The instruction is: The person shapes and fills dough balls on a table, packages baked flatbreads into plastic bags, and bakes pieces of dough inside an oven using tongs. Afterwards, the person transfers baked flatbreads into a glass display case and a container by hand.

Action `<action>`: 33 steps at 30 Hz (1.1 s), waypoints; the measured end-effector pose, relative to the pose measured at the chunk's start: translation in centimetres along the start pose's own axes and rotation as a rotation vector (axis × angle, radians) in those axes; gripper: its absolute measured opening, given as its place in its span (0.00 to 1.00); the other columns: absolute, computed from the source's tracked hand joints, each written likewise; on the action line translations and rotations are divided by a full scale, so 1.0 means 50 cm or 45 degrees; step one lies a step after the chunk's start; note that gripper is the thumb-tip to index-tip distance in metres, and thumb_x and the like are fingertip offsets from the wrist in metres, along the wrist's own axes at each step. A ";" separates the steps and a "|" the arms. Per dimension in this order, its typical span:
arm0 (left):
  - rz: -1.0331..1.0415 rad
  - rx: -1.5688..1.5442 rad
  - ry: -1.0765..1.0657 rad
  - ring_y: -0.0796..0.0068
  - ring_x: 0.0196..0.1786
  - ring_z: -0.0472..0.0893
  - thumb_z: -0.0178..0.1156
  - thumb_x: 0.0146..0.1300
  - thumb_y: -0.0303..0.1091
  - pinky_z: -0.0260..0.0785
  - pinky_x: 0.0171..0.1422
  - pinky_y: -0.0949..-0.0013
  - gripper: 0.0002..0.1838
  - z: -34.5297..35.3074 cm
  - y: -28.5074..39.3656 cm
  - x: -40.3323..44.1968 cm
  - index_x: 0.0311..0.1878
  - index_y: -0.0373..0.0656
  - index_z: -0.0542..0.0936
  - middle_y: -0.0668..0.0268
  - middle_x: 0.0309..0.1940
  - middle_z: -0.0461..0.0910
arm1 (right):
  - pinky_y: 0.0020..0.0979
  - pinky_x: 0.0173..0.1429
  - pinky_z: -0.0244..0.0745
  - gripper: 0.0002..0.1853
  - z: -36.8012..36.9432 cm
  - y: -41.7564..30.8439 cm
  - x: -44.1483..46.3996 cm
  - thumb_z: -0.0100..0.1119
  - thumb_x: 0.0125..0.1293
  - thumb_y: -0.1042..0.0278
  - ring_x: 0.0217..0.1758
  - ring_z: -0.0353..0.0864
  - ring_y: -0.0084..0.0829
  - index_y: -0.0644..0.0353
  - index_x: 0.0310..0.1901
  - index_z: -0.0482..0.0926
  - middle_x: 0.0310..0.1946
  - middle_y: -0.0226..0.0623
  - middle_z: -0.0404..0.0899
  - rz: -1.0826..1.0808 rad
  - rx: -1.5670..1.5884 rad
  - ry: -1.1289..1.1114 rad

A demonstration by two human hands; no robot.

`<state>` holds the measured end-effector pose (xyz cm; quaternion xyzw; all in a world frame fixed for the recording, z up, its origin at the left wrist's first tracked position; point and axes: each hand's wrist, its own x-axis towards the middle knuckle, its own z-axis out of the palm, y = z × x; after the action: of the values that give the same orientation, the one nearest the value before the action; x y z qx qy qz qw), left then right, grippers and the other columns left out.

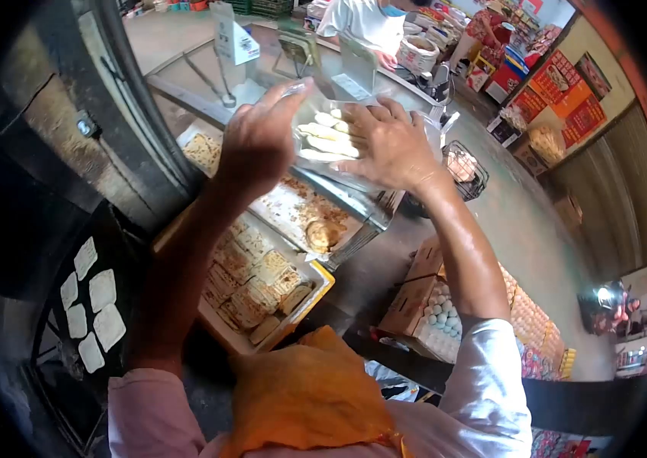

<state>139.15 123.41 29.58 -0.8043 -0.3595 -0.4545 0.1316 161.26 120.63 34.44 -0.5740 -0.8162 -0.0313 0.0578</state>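
Observation:
In front of me is a clear plastic bag (pixel 302 158) with several pale, long, narrow pieces of food (pixel 329 138) inside. My left hand (pixel 262 133) pinches the bag's left edge, with a bit of plastic between thumb and forefinger. On the other side, my right hand (pixel 392 143) grips the bag, its thumb along the near edge and its fingers over the top. The bag is above the counter. Below it, a metal tray (pixel 270 202) holds crumbs and one round browned bread (pixel 325 235).
A box (pixel 322 288) of browned flatbreads stands close to my apron. Several pale dough pieces (pixel 102 290) lie on a dark round griddle at left. Egg trays (pixel 442 313) and a cardboard box (pixel 407 294) are at right. A person (pixel 365 23) stands across the counter.

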 end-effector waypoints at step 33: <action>-0.663 -1.367 -0.912 0.74 0.44 0.79 0.69 0.64 0.42 0.73 0.50 0.72 0.32 0.147 0.030 0.182 0.64 0.40 0.65 0.65 0.41 0.76 | 0.29 0.42 0.75 0.04 -0.038 0.144 0.065 0.63 0.62 0.77 0.34 0.79 0.24 0.65 0.39 0.79 0.32 0.36 0.82 -0.212 1.133 0.487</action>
<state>147.86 130.49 33.18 -0.7460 -0.2874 -0.2929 -0.5245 167.08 125.89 36.64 -0.4105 -0.7681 0.2112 0.4437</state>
